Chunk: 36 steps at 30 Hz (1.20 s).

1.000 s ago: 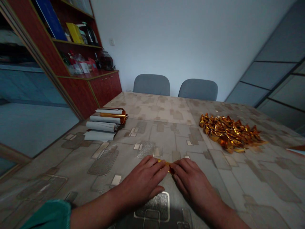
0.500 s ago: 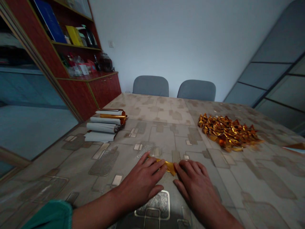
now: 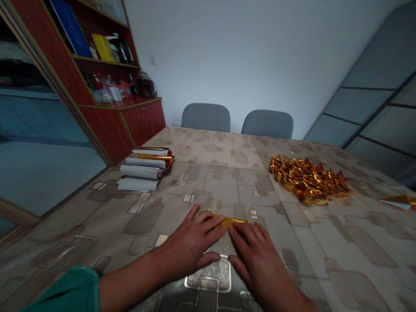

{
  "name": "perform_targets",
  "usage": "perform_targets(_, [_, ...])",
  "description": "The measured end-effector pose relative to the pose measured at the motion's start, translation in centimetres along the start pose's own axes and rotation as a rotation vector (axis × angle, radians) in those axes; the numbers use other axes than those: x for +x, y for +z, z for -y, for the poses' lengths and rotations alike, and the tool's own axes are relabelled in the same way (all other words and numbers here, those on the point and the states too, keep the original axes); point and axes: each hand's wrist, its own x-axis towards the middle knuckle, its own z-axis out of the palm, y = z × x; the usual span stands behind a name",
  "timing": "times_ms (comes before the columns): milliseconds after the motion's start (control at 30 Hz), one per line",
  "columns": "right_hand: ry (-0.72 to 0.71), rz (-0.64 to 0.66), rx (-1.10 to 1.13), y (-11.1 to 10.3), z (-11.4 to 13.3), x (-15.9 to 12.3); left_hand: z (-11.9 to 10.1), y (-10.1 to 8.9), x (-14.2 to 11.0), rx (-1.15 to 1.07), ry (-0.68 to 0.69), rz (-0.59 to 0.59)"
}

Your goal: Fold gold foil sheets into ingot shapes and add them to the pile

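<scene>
A small piece of gold foil paper (image 3: pixel 231 221) lies flat on the patterned table (image 3: pixel 227 177) just in front of me. My left hand (image 3: pixel 191 240) rests palm down with its fingers spread, the fingertips pressing on the left part of the foil. Beside it my right hand (image 3: pixel 256 255) also lies flat, fingers stretched out, touching the foil's near edge. Neither hand grips anything.
A heap of folded gold foil pieces (image 3: pixel 307 180) sits at the right. Rolled white and gold sheets (image 3: pixel 144 167) lie stacked at the left. Two grey chairs (image 3: pixel 206 117) stand at the far edge. A red-brown cabinet (image 3: pixel 120 108) stands at left.
The foil piece, partly raised half a second ago, now lies flatter under my fingertips. My right hand has slid a little to the left, closer to my left hand.
</scene>
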Motion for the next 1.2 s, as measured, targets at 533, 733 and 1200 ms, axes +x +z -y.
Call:
perform_targets(533, [-0.009,0.107,-0.031,-0.6,-0.2,-0.3,2.4,-0.5,-1.5,-0.050,0.042,0.108])
perform_targets(733, [-0.012,0.098,0.012,-0.6,-0.6,-0.3,2.6,-0.1,-3.1,-0.025,-0.033,0.093])
perform_targets(1200, [0.031,0.193,0.242,-2.1,-2.1,4.0,0.9,-1.0,2.5,-0.100,-0.183,-0.039])
